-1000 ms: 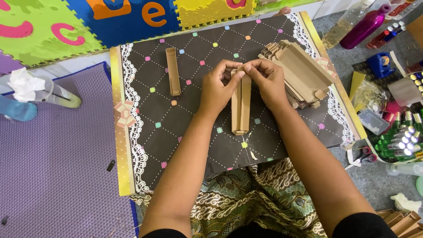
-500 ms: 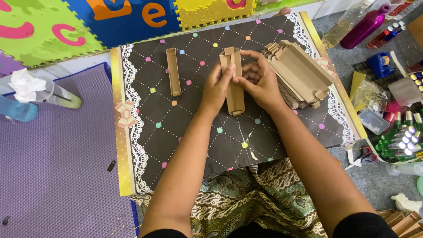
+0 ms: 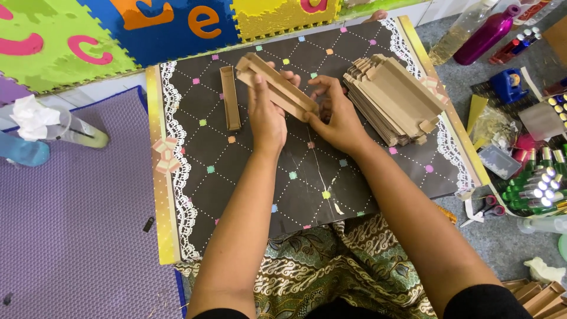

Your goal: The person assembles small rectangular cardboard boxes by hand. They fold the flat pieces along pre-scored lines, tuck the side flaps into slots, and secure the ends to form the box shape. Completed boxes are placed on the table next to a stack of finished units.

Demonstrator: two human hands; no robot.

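Both hands hold one long, narrow brown cardboard box (image 3: 277,85) above a black quilted board (image 3: 266,189) with lace trim. My left hand (image 3: 266,115) grips its middle from below, thumb along the side. My right hand (image 3: 333,118) pinches its near right end. The box lies tilted, its open far end pointing up-left. A finished narrow box (image 3: 229,97) rests on the board left of my left hand. A stack of flat brown cardboard blanks (image 3: 393,97) sits on the board just right of my right hand.
Colourful foam puzzle mats (image 3: 118,29) lie beyond the board and a purple mat (image 3: 77,224) to the left. Right of the board stand a purple bottle (image 3: 484,35), a clear bottle (image 3: 458,32), a blue tape dispenser (image 3: 511,82), small green bottles (image 3: 531,189) and scissors (image 3: 487,207).
The cardboard piece was lying upright on the board under both hands; it has been lifted, swung to a diagonal and opened into a box shape.
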